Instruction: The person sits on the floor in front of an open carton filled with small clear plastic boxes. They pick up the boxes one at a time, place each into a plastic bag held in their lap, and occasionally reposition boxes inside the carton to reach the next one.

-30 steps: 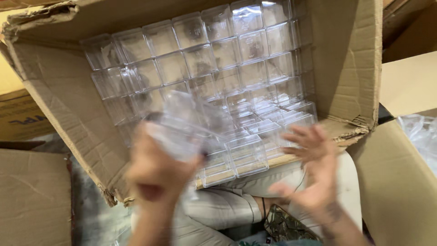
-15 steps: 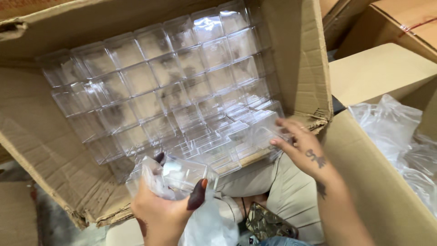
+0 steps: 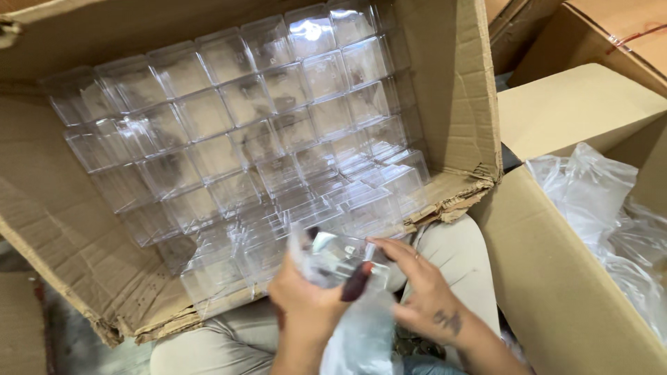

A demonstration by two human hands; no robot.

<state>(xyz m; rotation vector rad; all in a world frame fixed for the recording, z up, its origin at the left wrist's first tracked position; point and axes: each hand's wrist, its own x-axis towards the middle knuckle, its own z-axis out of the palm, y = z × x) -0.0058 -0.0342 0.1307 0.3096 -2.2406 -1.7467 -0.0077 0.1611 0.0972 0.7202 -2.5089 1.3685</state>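
My left hand is closed around a small clear plastic box wrapped in a thin clear plastic bag that hangs down over my lap. My right hand touches the box and the bag from the right with its fingertips. Both hands are just in front of a big tilted cardboard carton packed with several rows of stacked clear plastic boxes.
A second cardboard box stands at the right, holding crumpled clear plastic bags. More cardboard boxes sit at the upper right. My legs in light trousers are under the carton's front edge.
The view shifted right. My left hand moved right and up with the bagged box, and my right hand came down from the carton's edge to meet it.
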